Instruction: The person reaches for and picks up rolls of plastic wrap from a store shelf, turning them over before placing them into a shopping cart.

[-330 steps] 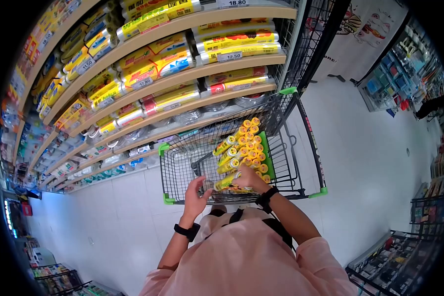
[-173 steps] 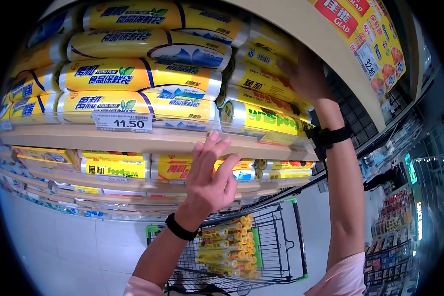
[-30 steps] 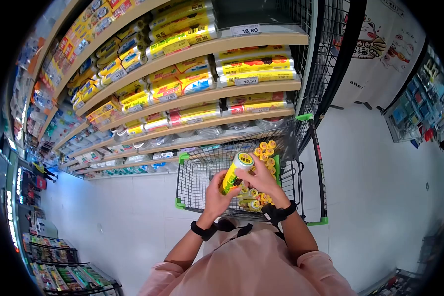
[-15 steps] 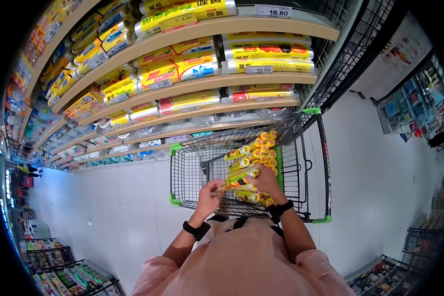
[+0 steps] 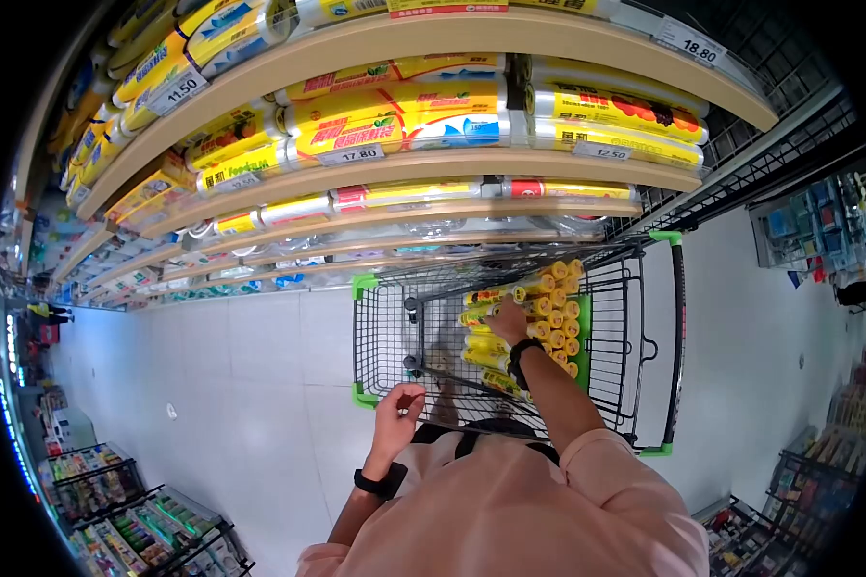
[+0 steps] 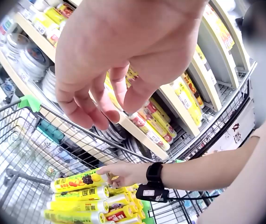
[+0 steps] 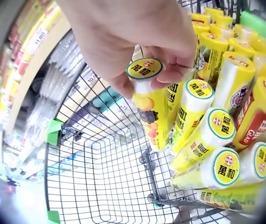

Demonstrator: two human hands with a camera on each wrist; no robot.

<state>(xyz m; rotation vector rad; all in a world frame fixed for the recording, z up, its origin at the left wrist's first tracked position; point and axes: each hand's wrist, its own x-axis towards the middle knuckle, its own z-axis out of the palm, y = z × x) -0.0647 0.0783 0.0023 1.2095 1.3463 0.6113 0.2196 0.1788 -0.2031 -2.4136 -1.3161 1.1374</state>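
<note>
My right hand (image 5: 508, 322) reaches into the shopping cart (image 5: 364, 341) and grips the end of a yellow roll of food bags (image 7: 152, 114), with thumb and fingers around its white, round-labelled end. That roll lies in a row with several similar rolls (image 7: 196, 144), beside a stack of yellow-capped rolls (image 7: 238, 77). In the left wrist view the held roll (image 6: 77, 182) is at the far end of the row, fruit pictures showing. My left hand (image 5: 399, 418) hangs over the cart's near side, fingers loosely bent and holding nothing; in the left wrist view this hand (image 6: 128, 56) looms in front of the shelves.
Shelves (image 5: 423, 165) of yellow bag rolls and price tags rise beyond the cart. Plastic dishes (image 6: 28, 58) fill the lower levels. Pale tiled floor (image 5: 231, 385) spreads to the left, with display racks (image 5: 154, 524) behind. A green panel (image 5: 583, 337) stands beside the stacked rolls.
Earlier, my right hand was up at the shelf; then both hands held a roll over the cart. Now my left hand has come away, and my right hand has moved farther into the cart.
</note>
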